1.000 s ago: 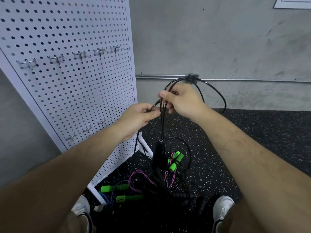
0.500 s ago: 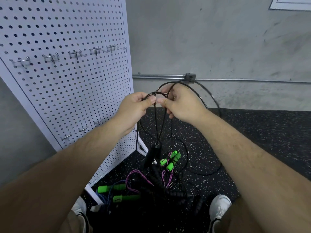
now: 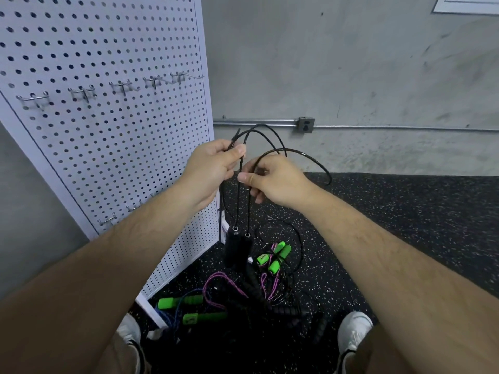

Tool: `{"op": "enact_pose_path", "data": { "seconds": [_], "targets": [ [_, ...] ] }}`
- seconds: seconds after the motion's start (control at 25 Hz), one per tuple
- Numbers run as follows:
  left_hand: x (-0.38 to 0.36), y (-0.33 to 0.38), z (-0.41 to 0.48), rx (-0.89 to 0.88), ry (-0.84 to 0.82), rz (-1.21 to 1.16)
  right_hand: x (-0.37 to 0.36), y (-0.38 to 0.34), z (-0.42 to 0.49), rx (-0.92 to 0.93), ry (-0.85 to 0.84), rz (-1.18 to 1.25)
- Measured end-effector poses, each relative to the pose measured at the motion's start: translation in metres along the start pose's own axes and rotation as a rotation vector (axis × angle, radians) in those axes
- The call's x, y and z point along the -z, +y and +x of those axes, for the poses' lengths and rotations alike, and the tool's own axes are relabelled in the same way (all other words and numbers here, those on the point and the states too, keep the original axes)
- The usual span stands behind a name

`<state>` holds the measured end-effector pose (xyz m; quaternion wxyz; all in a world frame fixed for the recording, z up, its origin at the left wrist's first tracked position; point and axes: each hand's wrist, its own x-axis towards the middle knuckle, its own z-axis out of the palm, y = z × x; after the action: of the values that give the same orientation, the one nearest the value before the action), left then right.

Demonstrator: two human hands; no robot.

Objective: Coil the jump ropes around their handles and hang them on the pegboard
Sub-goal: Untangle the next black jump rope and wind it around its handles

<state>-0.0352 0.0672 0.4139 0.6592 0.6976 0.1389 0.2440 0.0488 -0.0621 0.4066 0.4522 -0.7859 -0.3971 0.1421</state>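
Beside the white perforated pegboard [image 3: 121, 136], coiling is advancing: the left hand [image 3: 213, 166] is gripping one more loop of thin black jump rope [image 3: 234, 247], the right hand [image 3: 275, 180] pinching the next.

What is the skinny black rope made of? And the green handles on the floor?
The black rope looks like plastic-coated cord, maybe over wire: it is thin, glossy, and holds springy loops. The green handles look like soft matte foam with ridged grips, though I can't be sure.
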Motion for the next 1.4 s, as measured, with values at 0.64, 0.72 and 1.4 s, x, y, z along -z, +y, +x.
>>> {"op": "enact_pose_path", "data": {
  "seconds": [0.64, 0.72, 1.4],
  "targets": [
    [0.022, -0.004, 0.031, -0.024, 0.170, 0.396, 0.043, -0.037, 0.027, 0.036, 0.196, -0.090],
    [0.017, -0.003, 0.036, -0.027, 0.150, 0.491, 0.049, -0.039, 0.035, 0.030, 0.193, -0.064],
    [-0.014, -0.030, 0.034, -0.024, -0.231, 0.390, 0.033, 0.012, 0.050, -0.104, 0.091, 0.242]
  ]
}}
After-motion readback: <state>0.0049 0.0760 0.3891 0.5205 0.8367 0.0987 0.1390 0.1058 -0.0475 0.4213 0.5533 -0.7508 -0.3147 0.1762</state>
